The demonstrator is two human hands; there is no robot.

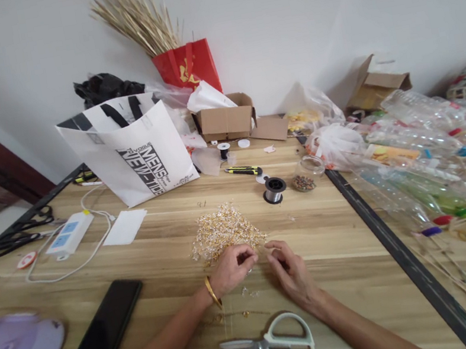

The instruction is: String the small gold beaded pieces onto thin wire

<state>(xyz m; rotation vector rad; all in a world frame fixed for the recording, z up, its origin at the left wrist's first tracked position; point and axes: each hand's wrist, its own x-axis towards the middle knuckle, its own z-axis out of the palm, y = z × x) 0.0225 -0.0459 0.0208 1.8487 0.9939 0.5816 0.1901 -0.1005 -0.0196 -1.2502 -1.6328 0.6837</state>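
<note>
Wooden table point(170, 227): it spread out beneath both your forearms, with a black strip point(390, 249) running along it to your right.
Plastic bottles point(416, 190): they lay piled beyond that strip, on your right, some with red, blue or green caps.
White shopping bag point(143, 154): it stood, leaning, toward the back left, printed "MENS" and "NEW-TIDE".
Red gift bag point(196, 69): it stood near the wall, dried stalks point(137, 17) rising from behind or inside it; you could not tell which.
Cardboard box point(224, 122): it sat open in front of the red gift bag, white material sticking out.
Black smartphone point(100, 342): it lay flat, just left of your left forearm.
Scissors point(267, 346): they lay between your forearms, pale handles toward your right, blades pointing left.
Bead heap point(225, 230): gold and clear pieces were spread just beyond your hands, the near edge beside your left hand.
Right hand point(288, 267): your fingers were bent, thumb near the index finger; whether they pinched anything could not be told.
Left hand point(235, 267): your fingers curled loosely toward the thumb, leaving a small gap; any thread there was too fine to confirm.
Glass jar point(305, 176): it held small dark beads, right of the wire spool.
Box cutter point(244, 171): the yellow-and-black tool lay behind the wire spool.
Wire spool point(274, 190): it was black, wound with silvery wire, beyond your right hand.
Gold bracelet point(213, 292): it circled your left wrist.
Clear beads point(249, 293): a few lay between your wrists.
</note>
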